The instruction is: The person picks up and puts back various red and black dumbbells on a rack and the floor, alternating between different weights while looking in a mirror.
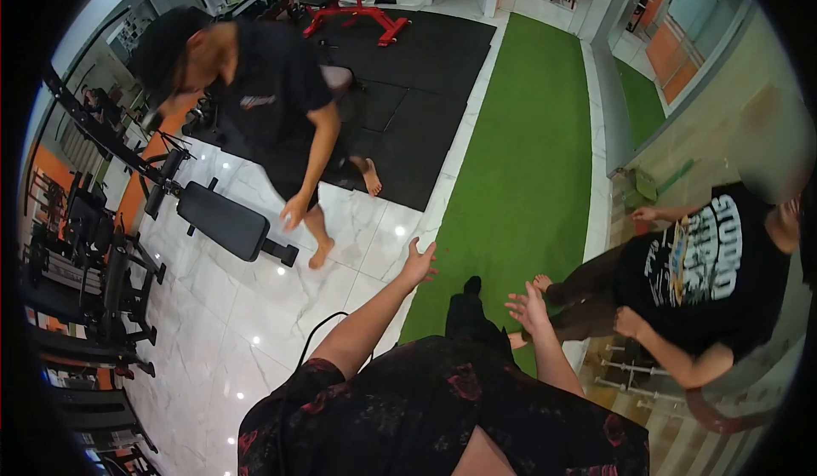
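Observation:
Both my arms reach forward from the dark floral shirt (pixel 459 399). My left hand (pixel 418 263) is held out over the edge between the white tiles and the green turf (pixel 528 135), its fingers apart and nothing in it. To the right, my right hand (pixel 528 307) is raised above the turf, also with spread fingers and holding nothing. My dark shoe (pixel 473 285) shows on the turf between the two hands. A black cable (pixel 317 327) loops beside my left forearm.
A barefoot person (pixel 281 110) leans beside a black weight bench (pixel 223 219) on the left. Another person (pixel 711 263) stands close on my right. Black rubber mats (pixel 408 76), a red bench frame (pixel 357 12) and gym machines (pixel 111 280) surround the tiled floor (pixel 221 331).

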A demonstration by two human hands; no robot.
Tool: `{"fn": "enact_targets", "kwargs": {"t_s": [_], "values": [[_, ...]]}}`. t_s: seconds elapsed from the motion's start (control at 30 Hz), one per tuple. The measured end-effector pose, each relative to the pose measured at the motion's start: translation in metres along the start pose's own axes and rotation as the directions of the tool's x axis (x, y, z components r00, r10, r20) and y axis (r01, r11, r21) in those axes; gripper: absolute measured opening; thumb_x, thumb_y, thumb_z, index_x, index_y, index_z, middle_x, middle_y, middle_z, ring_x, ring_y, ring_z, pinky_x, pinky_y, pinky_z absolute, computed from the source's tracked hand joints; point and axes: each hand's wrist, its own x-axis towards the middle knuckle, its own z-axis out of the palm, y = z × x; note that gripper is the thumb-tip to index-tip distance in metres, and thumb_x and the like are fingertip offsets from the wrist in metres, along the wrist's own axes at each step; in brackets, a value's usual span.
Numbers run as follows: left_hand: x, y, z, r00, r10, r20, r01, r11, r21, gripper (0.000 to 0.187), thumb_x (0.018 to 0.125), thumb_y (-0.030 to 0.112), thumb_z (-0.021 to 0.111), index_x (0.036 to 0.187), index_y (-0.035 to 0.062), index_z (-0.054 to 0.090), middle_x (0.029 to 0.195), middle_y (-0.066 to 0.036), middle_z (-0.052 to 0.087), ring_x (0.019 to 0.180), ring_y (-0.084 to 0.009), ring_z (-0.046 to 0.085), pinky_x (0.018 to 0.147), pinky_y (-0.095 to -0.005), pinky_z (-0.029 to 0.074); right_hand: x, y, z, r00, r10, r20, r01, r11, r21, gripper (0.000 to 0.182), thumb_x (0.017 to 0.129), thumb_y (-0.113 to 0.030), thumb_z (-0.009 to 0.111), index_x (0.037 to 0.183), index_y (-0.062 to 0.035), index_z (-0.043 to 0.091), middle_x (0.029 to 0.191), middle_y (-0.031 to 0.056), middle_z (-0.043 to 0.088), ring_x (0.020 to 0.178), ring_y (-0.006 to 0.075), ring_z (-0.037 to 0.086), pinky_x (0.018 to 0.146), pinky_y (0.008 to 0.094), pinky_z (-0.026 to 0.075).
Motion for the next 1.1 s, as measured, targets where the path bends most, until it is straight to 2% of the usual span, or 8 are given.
{"fn": "enact_targets", "kwargs": {"t_s": [0.1, 0.2, 0.43, 0.57, 0.73, 0.83, 0.93, 1.1], "values": [[0.044, 0.036, -0.013, 0.999, 0.001, -0.036, -0.003, 0.999, -0.053, 0.086, 0.092, 0.055, 0.053, 0.150, 0.0167, 0.002, 0.116, -0.018, 0.059, 0.080, -0.0283, 0.067, 0.067, -0.0431, 0.055, 0.079, -0.074, 0.023, 0.998, 0.007, 0.061, -0.004, 0.998, -0.060, 0.071, 0.097, -0.050, 0.049, 0.152, -0.0238, 0.012, 0.108, 0.0139, 0.061, 0.087, 0.0264, 0.064, 0.068, 0.0372, 0.050], [0.077, 0.068, -0.029, 0.981, -0.046, -0.188, 0.018, 0.989, -0.145, 0.083, 0.092, 0.055, 0.054, 0.150, 0.0178, 0.007, 0.118, -0.018, 0.059, 0.085, -0.0289, 0.068, 0.071, -0.0435, 0.055, 0.140, -0.165, 0.057, 0.992, 0.000, 0.128, 0.020, 0.988, -0.154, 0.072, 0.098, -0.049, 0.047, 0.153, -0.0214, 0.010, 0.110, 0.0158, 0.061, 0.086, 0.0247, 0.064, 0.068, 0.0368, 0.050], [0.144, 0.149, -0.043, 0.906, -0.057, -0.419, -0.064, 0.961, -0.269, 0.076, 0.095, 0.051, 0.050, 0.149, 0.0166, 0.008, 0.122, -0.019, 0.056, 0.090, -0.0294, 0.067, 0.074, -0.0451, 0.054, 0.257, -0.357, 0.161, 0.965, -0.146, 0.217, 0.235, 0.850, -0.472, 0.071, 0.100, -0.041, 0.045, 0.153, -0.0154, 0.006, 0.111, 0.0191, 0.062, 0.087, 0.0230, 0.064, 0.070, 0.0352, 0.052], [0.192, 0.199, -0.055, 0.874, -0.111, -0.473, -0.091, 0.919, -0.385, 0.081, 0.095, 0.050, 0.051, 0.150, 0.0151, 0.004, 0.120, -0.018, 0.055, 0.088, -0.0292, 0.067, 0.072, -0.0434, 0.054, 0.297, -0.412, 0.239, 0.922, -0.187, 0.340, 0.345, 0.798, -0.494, 0.072, 0.101, -0.041, 0.044, 0.154, -0.0173, 0.002, 0.109, 0.0186, 0.063, 0.087, 0.0231, 0.065, 0.071, 0.0356, 0.052], [0.297, 0.271, -0.094, 0.851, -0.122, -0.511, -0.161, 0.865, -0.474, 0.083, 0.094, 0.050, 0.053, 0.150, 0.0161, 0.002, 0.124, -0.019, 0.053, 0.093, -0.0316, 0.065, 0.076, -0.0447, 0.054, 0.357, -0.448, 0.299, 0.906, -0.110, 0.408, 0.293, 0.859, -0.419, 0.072, 0.101, -0.040, 0.045, 0.154, -0.0174, 0.001, 0.109, 0.0180, 0.063, 0.088, 0.0258, 0.065, 0.075, 0.0383, 0.052], [0.364, 0.324, -0.127, 0.869, -0.136, -0.476, -0.225, 0.748, -0.625, 0.082, 0.094, 0.050, 0.054, 0.150, 0.0213, 0.001, 0.126, -0.018, 0.048, 0.095, -0.0345, 0.062, 0.080, -0.0499, 0.052, 0.398, -0.482, 0.304, 0.940, -0.080, 0.332, 0.226, 0.874, -0.430, 0.074, 0.100, -0.042, 0.046, 0.154, -0.0177, 0.001, 0.113, 0.0189, 0.062, 0.092, 0.0278, 0.064, 0.078, 0.0412, 0.052], [0.430, 0.386, -0.165, 0.857, -0.168, -0.487, -0.262, 0.672, -0.692, 0.085, 0.093, 0.048, 0.055, 0.150, 0.0209, -0.001, 0.124, -0.018, 0.050, 0.089, -0.0318, 0.064, 0.076, -0.0466, 0.054, 0.449, -0.532, 0.280, 0.985, -0.155, 0.080, 0.172, 0.938, -0.301, 0.075, 0.098, -0.046, 0.047, 0.153, -0.0177, 0.006, 0.117, 0.0204, 0.061, 0.090, 0.0274, 0.064, 0.073, 0.0411, 0.051], [0.527, 0.482, -0.206, 0.845, -0.104, -0.524, -0.315, 0.694, -0.647, 0.083, 0.093, 0.048, 0.055, 0.150, 0.0209, 0.001, 0.121, -0.015, 0.050, 0.087, -0.0277, 0.064, 0.075, -0.0437, 0.054, 0.506, -0.591, 0.267, 0.983, -0.173, -0.063, 0.163, 0.976, -0.145, 0.075, 0.097, -0.049, 0.048, 0.153, -0.0190, 0.009, 0.110, 0.0173, 0.060, 0.086, 0.0260, 0.062, 0.069, 0.0371, 0.048]]}}
